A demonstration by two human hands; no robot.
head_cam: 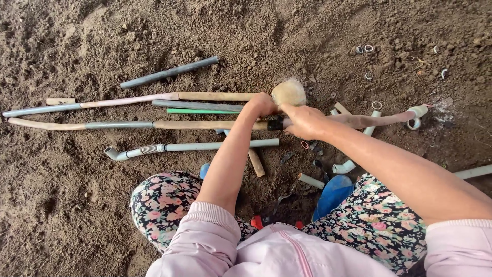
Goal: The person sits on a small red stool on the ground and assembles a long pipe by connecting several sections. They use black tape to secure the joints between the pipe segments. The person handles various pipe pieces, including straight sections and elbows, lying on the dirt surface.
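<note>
- Looking down from the head view: a long tan and grey plastic pipe lies left-to-right on the soil floor, ending at a black coupling.
- Left hand has its grip clamped on the pipe beside the coupling.
- Right hand, touching it, closes on a curved pinkish-tan hose running right.

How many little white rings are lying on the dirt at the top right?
4 that I can make out: two side by side, one below them, one far right. Others may be buried.
</note>
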